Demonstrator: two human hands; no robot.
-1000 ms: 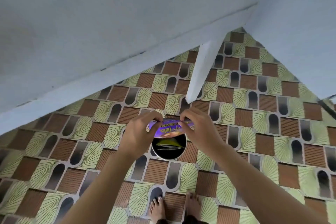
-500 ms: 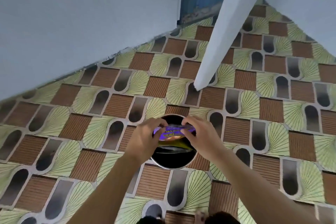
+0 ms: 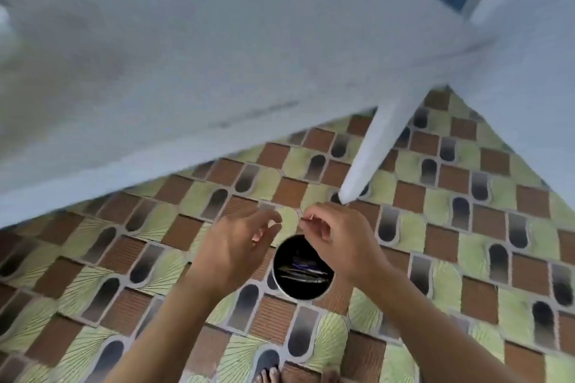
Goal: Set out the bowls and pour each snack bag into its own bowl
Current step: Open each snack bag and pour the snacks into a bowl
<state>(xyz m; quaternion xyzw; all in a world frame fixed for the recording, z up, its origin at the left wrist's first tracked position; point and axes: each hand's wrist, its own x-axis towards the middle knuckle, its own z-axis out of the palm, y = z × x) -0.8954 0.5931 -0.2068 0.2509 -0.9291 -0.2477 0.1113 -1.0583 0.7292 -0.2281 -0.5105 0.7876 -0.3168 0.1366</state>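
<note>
A round black container with a metal rim (image 3: 278,283) stands on the patterned floor below my hands. Inside it lie flat snack bags (image 3: 303,269) with purple and yellowish print, blurred by motion. My left hand (image 3: 239,242) hovers just up and left of the container, fingers spread and holding nothing. My right hand (image 3: 336,236) is above the container's far right edge, thumb and forefinger pinched together. Whether a thin sliver sits between them is too blurred to tell. No other bowl shows.
A white table top (image 3: 186,56) fills the upper left, and its leg (image 3: 370,158) comes down to the floor just beyond my right hand. A pale wall (image 3: 529,71) closes the right side. My bare toes (image 3: 267,375) show at the bottom edge.
Both hands held the purple snack bag over the container; they have let it go and lifted apart. The bag now lies inside. My view has swung back up under the table.
</note>
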